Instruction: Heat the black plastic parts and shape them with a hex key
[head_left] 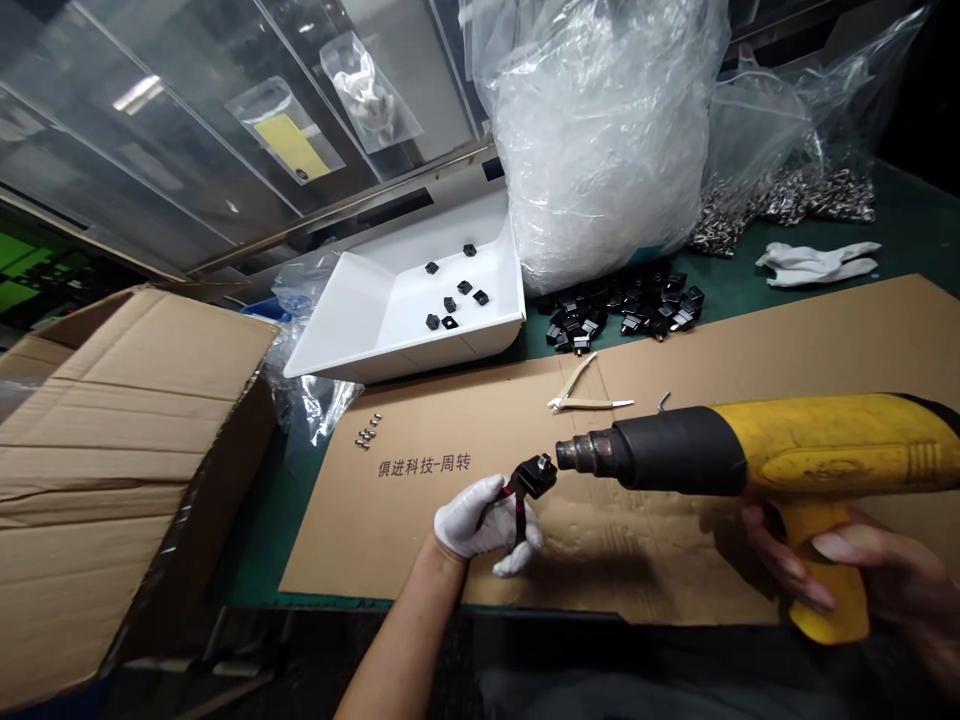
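Note:
My left hand (480, 522), in a white glove, is closed round the dark handles of a pair of pliers (519, 512). The pliers' jaws hold a small black block (535, 476) with a shiny metal piece on its top. My bare right hand (862, 565) grips the yellow handle of a heat gun (787, 445). Its stepped metal nozzle points left, close beside the black block. Below them lies a flat cardboard sheet (622, 530). Another pair of pliers with pale handles (589, 395) and a small bent hex key (664, 402) rest on it.
A white tray (405, 355) holds several black blocks. More black blocks (622, 305) are heaped on the green table behind the cardboard. Small metal parts (367, 432) lie at left, near an open carton (127, 450). Bags of plastic film (607, 150) and metal fittings (787, 205), plus a white glove (817, 262), are at the back.

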